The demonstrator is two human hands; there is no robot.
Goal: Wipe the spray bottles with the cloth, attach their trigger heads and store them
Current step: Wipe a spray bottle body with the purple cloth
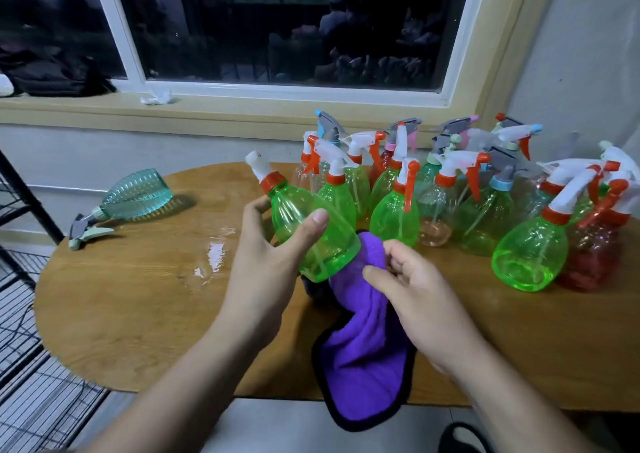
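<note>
one bottle is in hand in the head view: a green spray bottle [311, 234], tilted with its neck up to the left and its base down to the right. it is held above the table [138, 297], in front of the crowd of standing bottles [394, 217]. the left hand [270, 245] wraps its upper body, thumb laid across the front and fingers curled behind. a white trigger head [259, 167] with an orange collar sits on the neck. the right hand [412, 286] pinches the top of the purple cloth [363, 342], bunched just against the bottle's base. the rest of the cloth drapes over the table's near edge.

the bottle looks empty, so probably light. its thin clear plastic should give under a hard squeeze. the smooth wall is likely slick, more so if damp, and a wet patch [211, 255] shines on the table near it. the narrow shoulder under the collar seems the surest hold, not the wide belly or the trigger head alone. the cloth is soft and floppy, so it works best gathered into a pad. a teal bottle [138, 194] lies on its side, well apart at the left.
</note>
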